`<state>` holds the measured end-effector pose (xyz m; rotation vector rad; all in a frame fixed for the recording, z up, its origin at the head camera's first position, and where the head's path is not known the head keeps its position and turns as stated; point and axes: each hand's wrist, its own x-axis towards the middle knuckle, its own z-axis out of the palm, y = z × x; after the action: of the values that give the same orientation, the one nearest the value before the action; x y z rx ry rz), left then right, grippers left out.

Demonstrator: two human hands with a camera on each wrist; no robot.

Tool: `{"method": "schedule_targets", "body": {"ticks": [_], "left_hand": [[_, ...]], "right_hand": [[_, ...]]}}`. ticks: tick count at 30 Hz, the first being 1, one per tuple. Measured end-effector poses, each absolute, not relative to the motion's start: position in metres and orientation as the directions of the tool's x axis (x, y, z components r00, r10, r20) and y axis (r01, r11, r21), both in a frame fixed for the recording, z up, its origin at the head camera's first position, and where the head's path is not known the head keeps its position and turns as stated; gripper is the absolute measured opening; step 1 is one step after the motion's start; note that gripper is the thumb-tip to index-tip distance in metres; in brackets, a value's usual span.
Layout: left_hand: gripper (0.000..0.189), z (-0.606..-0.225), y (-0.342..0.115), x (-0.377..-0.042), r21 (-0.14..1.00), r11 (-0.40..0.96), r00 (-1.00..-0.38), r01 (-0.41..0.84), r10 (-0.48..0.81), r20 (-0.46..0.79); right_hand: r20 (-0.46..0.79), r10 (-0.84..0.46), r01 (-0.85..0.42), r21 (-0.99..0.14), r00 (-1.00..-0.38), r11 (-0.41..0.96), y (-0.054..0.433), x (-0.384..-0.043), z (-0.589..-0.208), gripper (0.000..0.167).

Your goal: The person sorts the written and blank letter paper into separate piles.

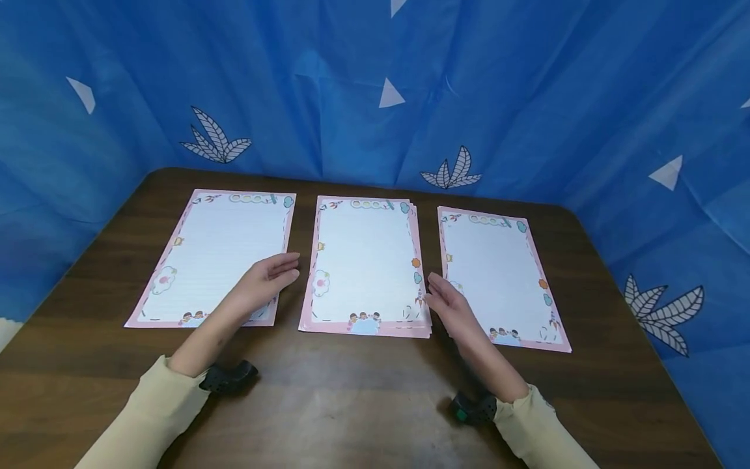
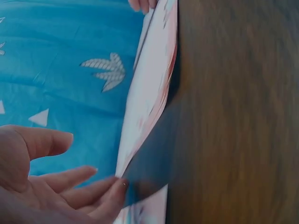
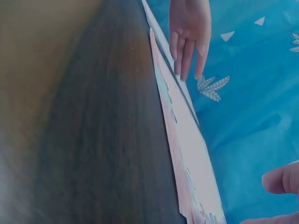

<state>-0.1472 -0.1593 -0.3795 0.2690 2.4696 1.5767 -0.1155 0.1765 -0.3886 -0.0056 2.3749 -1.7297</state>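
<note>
A stack of pink-bordered paper sheets (image 1: 363,260) with small cartoon drawings lies in the middle of the table, its edges slightly uneven at the right. Just off its left side is my left hand (image 1: 266,277), palm facing the stack and fingers extended. In the left wrist view, the fingertips of this hand (image 2: 60,182) overlap the near end of the paper (image 2: 145,93). My right hand (image 1: 451,309) is at the stack's lower right edge, fingers extended and palm inward. Only part of its thumb and a finger (image 3: 282,182) shows in the right wrist view. Neither hand grips paper.
Matching paper lies on both sides: a sheet (image 1: 228,254) at the left, partly behind my left hand, and a small stack (image 1: 498,273) at the right. The brown wooden table (image 1: 328,404) is bordered by a blue patterned curtain (image 1: 328,98) at the back and sides.
</note>
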Motion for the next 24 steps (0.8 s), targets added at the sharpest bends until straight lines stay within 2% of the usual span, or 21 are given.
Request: {"method": "schedule_targets", "body": {"ticks": [5,12,24], "left_hand": [[0.053,-0.387,-0.147,-0.151,0.918,0.397,-0.959,0.005,0.262,-0.108],[0.052,-0.389,-0.14,-0.154,0.958,0.285,-0.945,-0.021,0.308,-0.112],[0.052,-0.392,-0.14,-0.157,0.973,0.215,-0.949,-0.081,0.283,-0.142]], "right_hand": [[-0.153,-0.142,0.109,-0.954,-0.978,0.281,0.175,-0.111,-0.39,0.057],[-0.117,-0.151,0.081,-0.971,-0.982,0.225,0.175,-0.108,-0.389,0.054],[-0.157,-0.081,0.145,-0.98,-0.984,0.133,0.177,-0.11,-0.391,0.053]]}}
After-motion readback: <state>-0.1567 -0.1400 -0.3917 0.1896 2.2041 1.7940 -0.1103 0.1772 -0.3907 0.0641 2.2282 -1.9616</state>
